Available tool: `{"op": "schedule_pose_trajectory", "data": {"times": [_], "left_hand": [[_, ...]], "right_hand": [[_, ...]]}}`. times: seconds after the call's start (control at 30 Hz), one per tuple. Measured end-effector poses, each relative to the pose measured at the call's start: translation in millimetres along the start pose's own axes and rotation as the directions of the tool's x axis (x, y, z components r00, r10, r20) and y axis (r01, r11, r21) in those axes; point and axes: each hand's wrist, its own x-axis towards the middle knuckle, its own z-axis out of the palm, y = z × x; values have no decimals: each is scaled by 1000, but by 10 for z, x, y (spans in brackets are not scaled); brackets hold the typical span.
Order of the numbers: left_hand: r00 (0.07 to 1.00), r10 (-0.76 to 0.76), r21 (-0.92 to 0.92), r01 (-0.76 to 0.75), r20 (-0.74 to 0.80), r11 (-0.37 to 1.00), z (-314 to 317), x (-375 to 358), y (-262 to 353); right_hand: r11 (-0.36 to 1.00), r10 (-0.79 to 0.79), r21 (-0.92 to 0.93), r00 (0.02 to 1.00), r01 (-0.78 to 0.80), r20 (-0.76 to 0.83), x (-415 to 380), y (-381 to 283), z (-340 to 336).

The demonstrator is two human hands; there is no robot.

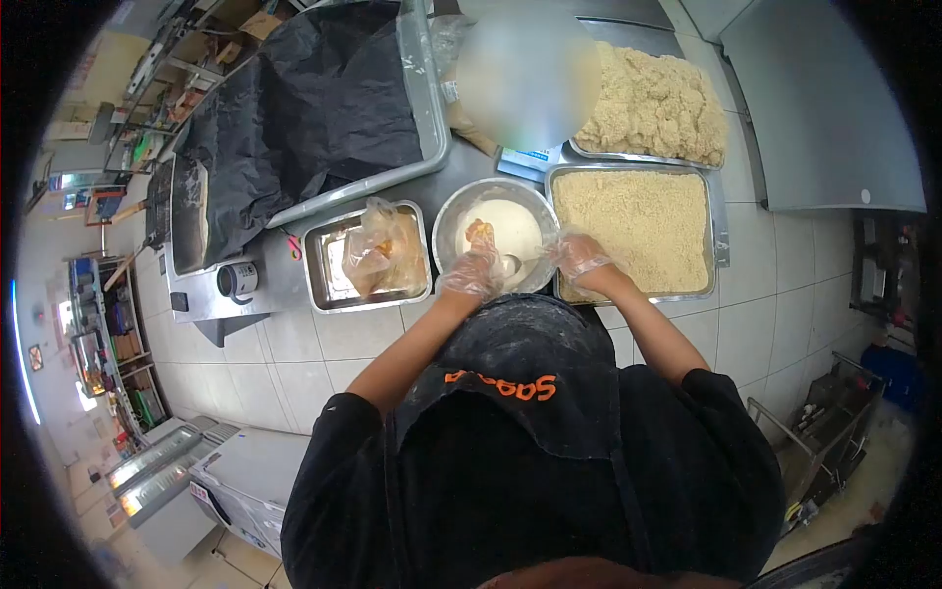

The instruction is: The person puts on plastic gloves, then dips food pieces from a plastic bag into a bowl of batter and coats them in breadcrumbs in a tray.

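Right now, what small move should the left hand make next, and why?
Probably ease the orange-brown piece at the fingers of the left hand down into the white mixture. The piece sits inside the rim of the bowl, and its upper side looks orange-brown rather than coated white.

Both arms reach forward from black short sleeves, elbows bent and out, bare forearms angling inward to the desk's near edge. Left grip (471, 271), in a clear thin glove, points away from the torso, back of hand up, just inside that edge. Right grip (586, 262), same glove, wrist bent, fingers turned inward toward the left side. Grips near each other, not touching. Finger closure unclear on both, glove wrinkles and size hide it.
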Motion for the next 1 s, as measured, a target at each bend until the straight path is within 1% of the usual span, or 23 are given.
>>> {"op": "schedule_pose_trajectory", "data": {"times": [0.03,0.07,0.1,0.13,0.23,0.3,0.37,0.43,0.5,0.53,0.57,0.6,0.63,0.67,0.73,0.77,0.8,0.83,0.87,0.9,0.93,0.97,1.0], "left_hand": [[996,-51,-108,43,-68,993,13,-16,22],[996,-51,-109,44,-67,993,53,-1,-17],[996,-8,-57,3,-87,998,117,28,-104],[994,36,-3,-36,-106,999,177,67,-186],[988,10,37,-4,-154,999,192,201,-293],[983,37,-17,-40,-181,999,154,236,-359],[975,65,-69,-82,-210,994,98,246,-331],[993,-100,-90,94,-58,991,-140,206,-159],[995,-80,-149,71,-53,986,-447,62,25],[997,-62,-209,51,-47,977,-594,0,102],[997,-60,-208,49,-46,977,-734,-35,159],[997,-78,-177,78,8,981,-871,-48,202],[993,-99,-145,106,61,984,-946,-36,219],[993,-100,-144,107,55,984,-917,33,184],[997,-45,-66,49,59,997,-686,251,-67],[957,151,-11,-158,-249,987,-327,307,-305],[781,337,134,-314,-526,940,49,356,-529],[755,374,248,-282,-539,927,165,425,-609],[827,349,390,-174,-440,904,398,625,-769],[823,308,327,-159,-477,932,499,701,-814],[874,224,221,-138,-431,965,330,604,-737],[915,138,117,-100,-380,988,149,511,-657],[979,13,-59,-26,-205,998,-245,305,-388]], "right_hand": [[1000,2,0,1000,-2,0,-38,-22,-11],[998,61,34,998,-61,-2,-86,-132,-88],[991,119,69,993,-118,-2,-126,-219,-139],[991,116,67,993,-115,-2,-160,-269,-152],[986,152,75,986,-147,-65,-223,-326,-141],[994,-70,74,977,87,-201,-256,-311,-123],[996,-83,11,982,86,-171,-282,-345,-163],[995,-92,-53,986,85,-142,-318,-396,-287],[975,-40,-220,999,39,-3,-358,-420,-435],[975,-39,-220,999,37,-5,-384,-401,-485],[962,-52,-267,998,62,45,-419,-372,-528],[946,-64,-312,993,91,95,-437,-352,-555],[945,-65,-314,994,92,93,-433,-347,-553],[948,-54,-307,993,83,100,-416,-337,-536],[960,-35,-273,995,59,90,-391,-308,-493],[966,-47,-249,996,63,72,-406,-305,-477],[975,-116,-192,993,117,17,-455,-300,-524],[971,-204,-139,978,197,-40,-433,-328,-592],[985,26,-171,1000,-23,14,-465,-580,-855],[974,-80,-224,984,44,-156,-457,52,-557],[993,27,-107,977,-51,-213,-538,55,-736],[985,-95,-167,948,46,-303,-615,419,-759],[969,243,28,927,-246,-287,-691,543,-887]]}}
